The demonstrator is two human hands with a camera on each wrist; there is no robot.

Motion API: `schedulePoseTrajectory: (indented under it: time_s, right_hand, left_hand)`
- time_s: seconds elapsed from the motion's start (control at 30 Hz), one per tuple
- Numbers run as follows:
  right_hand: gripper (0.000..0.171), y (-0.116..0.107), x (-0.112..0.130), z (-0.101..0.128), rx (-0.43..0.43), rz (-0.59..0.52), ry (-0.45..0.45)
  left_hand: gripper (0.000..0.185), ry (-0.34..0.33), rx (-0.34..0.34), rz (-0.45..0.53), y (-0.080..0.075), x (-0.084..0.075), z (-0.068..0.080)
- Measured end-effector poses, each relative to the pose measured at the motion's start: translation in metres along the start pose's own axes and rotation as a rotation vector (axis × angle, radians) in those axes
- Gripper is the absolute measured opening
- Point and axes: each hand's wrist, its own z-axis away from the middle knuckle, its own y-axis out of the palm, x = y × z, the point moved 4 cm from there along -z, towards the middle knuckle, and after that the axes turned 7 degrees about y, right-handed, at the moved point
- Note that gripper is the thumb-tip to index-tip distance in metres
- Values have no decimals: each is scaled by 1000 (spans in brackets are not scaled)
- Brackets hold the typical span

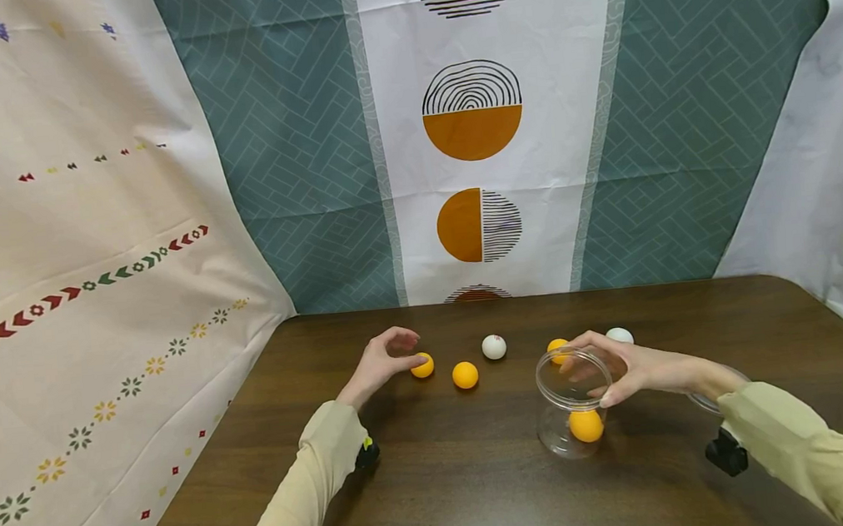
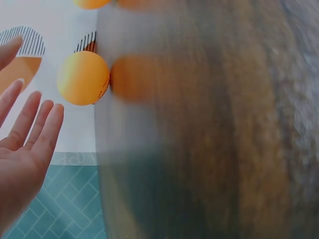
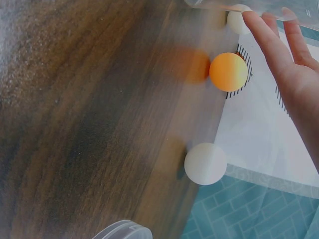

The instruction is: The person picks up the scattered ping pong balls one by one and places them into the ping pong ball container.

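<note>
My left hand [image 1: 387, 362] reaches beside an orange table tennis ball [image 1: 421, 366] at the left end of a loose row. In the left wrist view its fingers [image 2: 49, 130] are spread and the nearest orange ball [image 2: 83, 78] lies apart from them. With fingers and thumb round its rim, my right hand [image 1: 637, 368] holds a clear plastic jar [image 1: 554, 431]. Inside the jar, low down, is another orange ball [image 1: 586, 426]. Only the edge of the jar shows at the top of the right wrist view.
Between the hands lie an orange ball [image 1: 465, 375] and a white ball [image 1: 494, 347]. Behind the jar is an orange ball [image 1: 559, 349], with a white ball [image 1: 619, 335] behind the right hand. A clear round lid [image 3: 124, 233] lies on the brown table [image 1: 442, 495], partly under the right wrist.
</note>
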Motion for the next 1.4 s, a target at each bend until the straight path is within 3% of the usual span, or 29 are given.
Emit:
schedulePoseTrajectory:
  time_s: [0.07, 0.2, 0.27, 0.47, 0.97, 1.4]
  right_hand:
    - [67, 0, 0, 0, 4, 6, -12]
    - [68, 0, 0, 0, -8, -2, 12]
    - [68, 0, -1, 0, -12, -3, 20]
    - [67, 0, -1, 0, -8, 0, 23]
    - [68, 0, 0, 0, -19, 19, 21]
    - [68, 0, -1, 0, -10, 14, 12]
  left_hand:
    - [40, 6, -1, 4, 0, 0, 0]
    - [38, -3, 21, 12, 0, -19, 4]
    - [39, -9, 24, 11, 0, -18, 3]
    - [41, -28, 4, -52, 5, 6, -3]
    - [45, -75, 9, -66, 6, 14, -3]
    - [43, -120, 60, 13, 9, 19, -7]
